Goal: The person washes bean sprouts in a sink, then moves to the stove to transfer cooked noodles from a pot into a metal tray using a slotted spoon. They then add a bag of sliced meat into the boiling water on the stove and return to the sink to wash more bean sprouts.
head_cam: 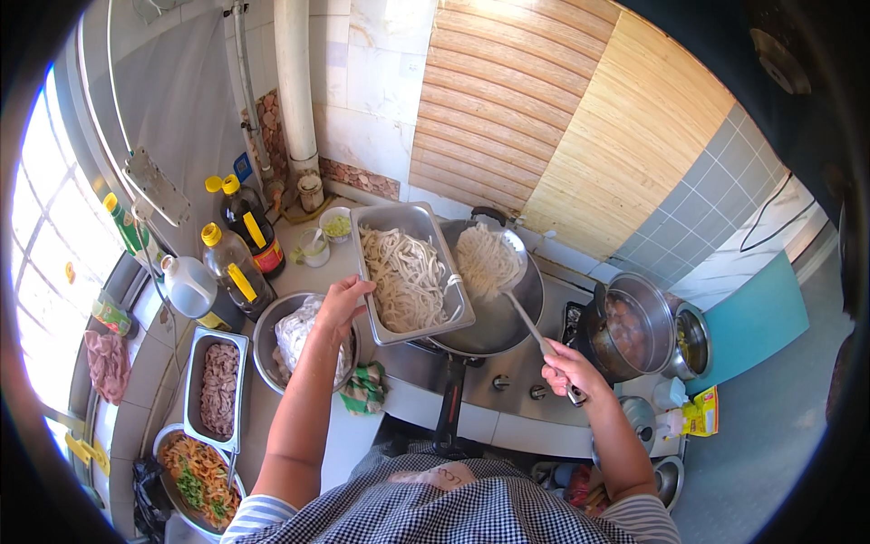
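Note:
My left hand [345, 304] grips the near left rim of a rectangular steel pan [454, 268]. Pale noodles [402, 279] fill the pan, which is held up over the left part of a wok [499, 340]. In my right hand [569, 370] is the handle of a strainer ladle [520, 255], its bowl just right of the pan and above the wok. A heap of pale noodles [486, 258] lies in the ladle. Cloudy liquid shows in the wok, whose black handle [448, 408] points towards me. The pan hides the wok's left side.
Left stand a bowl [260, 340] with a plastic-wrapped mass, a tray of sliced meat [221, 391], a bowl of shredded vegetables [197, 476] and sauce bottles [234, 265]. A green checked cloth [365, 389] lies before the stove. Right of the wok is a pot [629, 326] with brown food.

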The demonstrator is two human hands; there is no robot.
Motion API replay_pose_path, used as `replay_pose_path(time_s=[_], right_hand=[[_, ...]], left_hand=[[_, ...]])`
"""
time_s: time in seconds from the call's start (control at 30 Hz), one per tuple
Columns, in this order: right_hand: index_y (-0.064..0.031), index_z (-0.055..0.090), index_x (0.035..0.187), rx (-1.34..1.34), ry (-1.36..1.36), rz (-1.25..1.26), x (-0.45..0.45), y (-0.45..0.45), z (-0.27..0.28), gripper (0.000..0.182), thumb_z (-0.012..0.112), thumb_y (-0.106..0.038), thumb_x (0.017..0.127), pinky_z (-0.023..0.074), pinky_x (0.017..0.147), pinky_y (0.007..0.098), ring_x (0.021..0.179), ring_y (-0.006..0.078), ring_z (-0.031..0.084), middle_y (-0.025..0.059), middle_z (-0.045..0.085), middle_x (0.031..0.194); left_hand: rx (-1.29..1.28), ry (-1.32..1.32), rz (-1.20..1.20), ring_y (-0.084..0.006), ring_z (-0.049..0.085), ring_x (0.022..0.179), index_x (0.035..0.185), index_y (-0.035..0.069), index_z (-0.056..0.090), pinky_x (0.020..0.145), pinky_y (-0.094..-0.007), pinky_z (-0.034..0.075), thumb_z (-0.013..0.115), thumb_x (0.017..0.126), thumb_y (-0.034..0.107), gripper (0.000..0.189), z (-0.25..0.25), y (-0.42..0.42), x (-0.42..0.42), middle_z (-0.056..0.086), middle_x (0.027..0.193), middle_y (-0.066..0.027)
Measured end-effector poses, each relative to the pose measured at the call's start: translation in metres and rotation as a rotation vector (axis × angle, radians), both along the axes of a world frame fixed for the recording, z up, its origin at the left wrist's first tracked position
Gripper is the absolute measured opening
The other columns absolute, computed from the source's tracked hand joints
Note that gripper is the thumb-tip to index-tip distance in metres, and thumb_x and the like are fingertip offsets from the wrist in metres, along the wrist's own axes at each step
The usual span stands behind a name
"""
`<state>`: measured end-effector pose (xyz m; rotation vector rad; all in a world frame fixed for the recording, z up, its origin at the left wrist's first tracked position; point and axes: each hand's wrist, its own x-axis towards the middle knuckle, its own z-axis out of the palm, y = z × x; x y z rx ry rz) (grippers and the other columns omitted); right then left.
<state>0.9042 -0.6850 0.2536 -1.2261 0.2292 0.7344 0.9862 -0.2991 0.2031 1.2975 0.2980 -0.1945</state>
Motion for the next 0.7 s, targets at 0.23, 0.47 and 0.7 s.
replay_pose_path(time_s=[0.23, 0.47, 0.7], right_hand=[[-0.0121, 0.026, 0.127, -0.059, -0.132, -0.044, 0.002, -0.002, 0.032, 0.046, 0.043, -0.012, 0.085, 0.0359, 0.035, 0.019, 0.041, 0.0028, 0.037, -0.0004, 0.042, 0.061], [-0.0116, 0.025, 0.128, -0.031, -0.199, -0.091, 0.002, -0.001, 0.052, 0.047, 0.044, -0.012, 0.085, 0.0351, 0.034, 0.0188, 0.041, 0.0035, 0.037, 0.001, 0.043, 0.061], [-0.013, 0.024, 0.128, -0.043, -0.247, -0.13, -0.002, 0.001, 0.076, 0.049, 0.044, -0.012, 0.084, 0.0348, 0.033, 0.0198, 0.039, 0.0041, 0.038, 0.0021, 0.044, 0.06]], left_hand=[[0.0, 0.009, -0.003, -0.0074, 0.046, 0.073, 0.074, 0.012, 0.055, 0.068, -0.0268, 0.034, 0.056, 0.074, 0.019, 0.007, 0.002, 0.0, -0.002, 0.052, 0.074, 0.0044], [-0.019, -0.021, -0.004, -0.0065, 0.045, 0.075, 0.073, 0.013, 0.055, 0.069, -0.0253, 0.032, 0.057, 0.074, 0.019, 0.007, -0.001, -0.001, -0.001, 0.052, 0.075, 0.0049], [-0.039, -0.037, -0.016, -0.0062, 0.045, 0.074, 0.074, 0.012, 0.055, 0.069, -0.0235, 0.032, 0.057, 0.074, 0.017, 0.005, -0.002, 0.001, 0.001, 0.052, 0.075, 0.0044]])
